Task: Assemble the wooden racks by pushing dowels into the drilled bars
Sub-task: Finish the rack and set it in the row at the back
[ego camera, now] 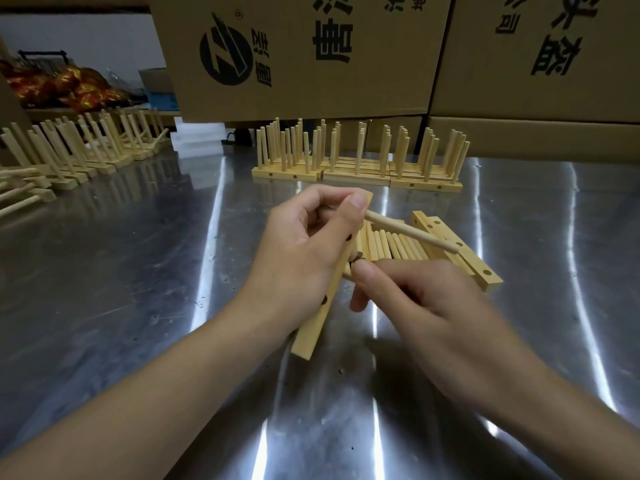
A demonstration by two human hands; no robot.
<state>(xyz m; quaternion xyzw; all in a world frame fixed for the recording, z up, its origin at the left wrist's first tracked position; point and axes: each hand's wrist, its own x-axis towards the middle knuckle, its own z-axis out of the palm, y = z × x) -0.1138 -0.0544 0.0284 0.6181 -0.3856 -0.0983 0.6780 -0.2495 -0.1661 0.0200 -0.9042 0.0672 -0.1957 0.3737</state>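
My left hand (304, 244) grips a pale drilled wooden bar (317, 322), held slanted above the steel table with dark holes along its side. One dowel (415, 233) sticks out of the bar's upper part toward the right. My right hand (415, 306) pinches another dowel whose tip meets the bar near a middle hole; most of that dowel is hidden by my fingers. A pile of loose dowels (391, 245) lies just behind my hands, with spare drilled bars (460, 251) to its right.
Finished racks with upright dowels (356, 161) stand in a row at the back centre. More racks (79, 150) line the left side. Large cardboard boxes (311, 53) wall off the rear. The metal table (138, 289) is shiny and reflective.
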